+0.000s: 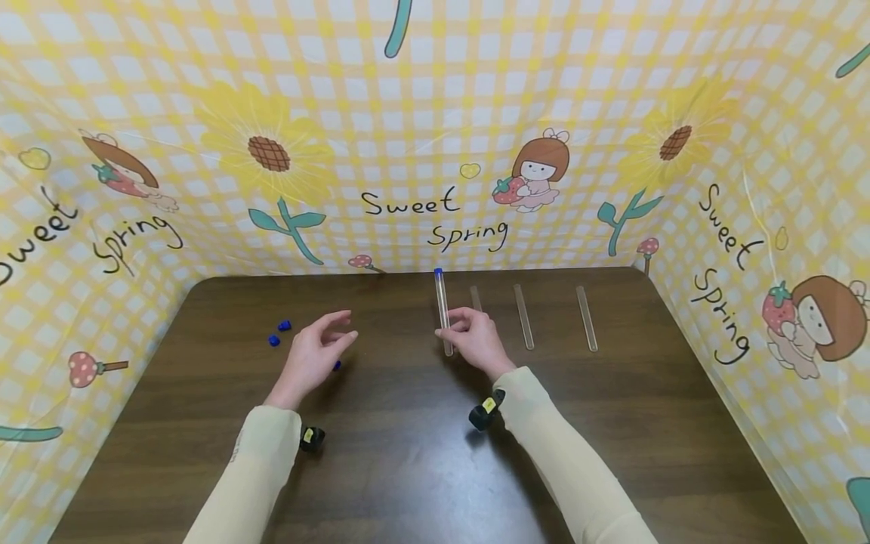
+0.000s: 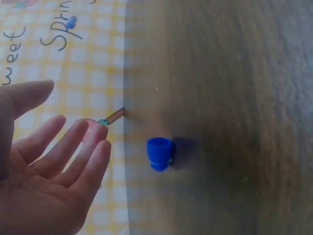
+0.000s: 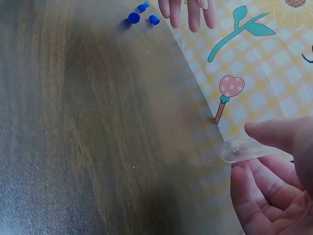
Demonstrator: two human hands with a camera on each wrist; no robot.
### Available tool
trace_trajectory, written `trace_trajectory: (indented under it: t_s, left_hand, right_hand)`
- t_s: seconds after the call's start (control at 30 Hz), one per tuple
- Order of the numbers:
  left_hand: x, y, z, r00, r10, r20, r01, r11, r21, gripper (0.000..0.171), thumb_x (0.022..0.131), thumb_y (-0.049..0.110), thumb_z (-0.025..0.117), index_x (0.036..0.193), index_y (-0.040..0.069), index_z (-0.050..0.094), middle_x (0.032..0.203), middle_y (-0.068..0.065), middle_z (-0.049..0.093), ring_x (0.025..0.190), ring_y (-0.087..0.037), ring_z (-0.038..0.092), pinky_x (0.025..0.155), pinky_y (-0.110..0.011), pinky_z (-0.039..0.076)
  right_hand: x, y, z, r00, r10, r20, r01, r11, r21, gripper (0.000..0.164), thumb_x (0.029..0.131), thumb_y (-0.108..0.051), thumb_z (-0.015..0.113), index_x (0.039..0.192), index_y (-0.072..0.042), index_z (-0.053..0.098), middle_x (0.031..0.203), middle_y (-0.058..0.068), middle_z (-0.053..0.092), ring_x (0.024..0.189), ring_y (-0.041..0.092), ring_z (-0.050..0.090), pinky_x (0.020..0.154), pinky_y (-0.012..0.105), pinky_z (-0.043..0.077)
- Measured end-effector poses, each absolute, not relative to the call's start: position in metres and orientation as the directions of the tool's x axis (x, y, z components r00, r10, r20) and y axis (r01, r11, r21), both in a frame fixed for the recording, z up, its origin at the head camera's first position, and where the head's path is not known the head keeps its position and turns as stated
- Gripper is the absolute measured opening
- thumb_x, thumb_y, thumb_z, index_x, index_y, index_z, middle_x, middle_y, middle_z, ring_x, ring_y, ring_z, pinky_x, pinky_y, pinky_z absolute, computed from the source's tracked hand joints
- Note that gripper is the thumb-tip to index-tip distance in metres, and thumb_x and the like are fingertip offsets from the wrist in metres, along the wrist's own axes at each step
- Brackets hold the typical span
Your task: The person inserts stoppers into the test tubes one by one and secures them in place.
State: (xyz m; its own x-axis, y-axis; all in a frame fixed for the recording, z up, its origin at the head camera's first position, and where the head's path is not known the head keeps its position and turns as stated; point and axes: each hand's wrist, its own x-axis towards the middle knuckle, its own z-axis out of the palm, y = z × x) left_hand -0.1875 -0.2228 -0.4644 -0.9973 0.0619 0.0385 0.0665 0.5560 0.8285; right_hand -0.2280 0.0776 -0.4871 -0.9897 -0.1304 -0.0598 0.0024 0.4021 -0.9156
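My right hand (image 1: 476, 340) pinches a clear test tube (image 1: 443, 306) near its lower, rounded end. A blue cap (image 1: 438, 270) sits on the tube's top. In the right wrist view the thumb and fingers close round the tube (image 3: 234, 151), its round bottom toward the camera. My left hand (image 1: 315, 351) hovers to the left with loosely bent fingers and holds nothing. A loose blue cap (image 1: 336, 366) lies beside that hand, partly hidden by it; the left wrist view shows this cap (image 2: 159, 154) on the table. Two more blue caps (image 1: 274, 340) lie farther left.
Three clear tubes without caps lie at the right: one (image 1: 475, 296) partly behind my right hand, a second tube (image 1: 523, 317) and a third tube (image 1: 587, 319). The dark wooden table (image 1: 408, 453) meets a checked yellow cloth (image 1: 408, 136) at its back and sides.
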Motion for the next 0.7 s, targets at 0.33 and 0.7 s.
trace_trajectory:
  t_s: [0.33,0.7]
  left_hand:
    - [-0.185,-0.234,-0.47,-0.996,0.089,0.024,0.074,0.623,0.779,0.048,0.1,0.025,0.068,0.142,0.004,0.057,0.135,-0.019,0.061,0.117,-0.037,0.062,0.095,-0.052,0.052]
    - [-0.18,-0.254,-0.482,-0.991,0.132,-0.028,0.076,0.718,0.692,0.056,0.092,0.022,0.078,0.14,0.001,0.058,0.137,-0.022,0.06,0.122,-0.04,0.058,0.101,-0.057,0.045]
  right_hand:
    - [-0.233,0.077,-0.495,-0.989,-0.128,-0.071,0.011,0.42,-0.907,0.037,0.091,-0.019,0.08,0.122,-0.004,0.068,0.086,0.003,0.072,0.071,0.018,0.067,0.062,0.032,0.052]
    - [-0.239,0.076,-0.496,-0.989,-0.115,-0.095,0.037,0.429,-0.903,0.037,0.087,-0.019,0.083,0.118,-0.003,0.07,0.082,0.003,0.07,0.064,0.016,0.065,0.055,0.028,0.049]
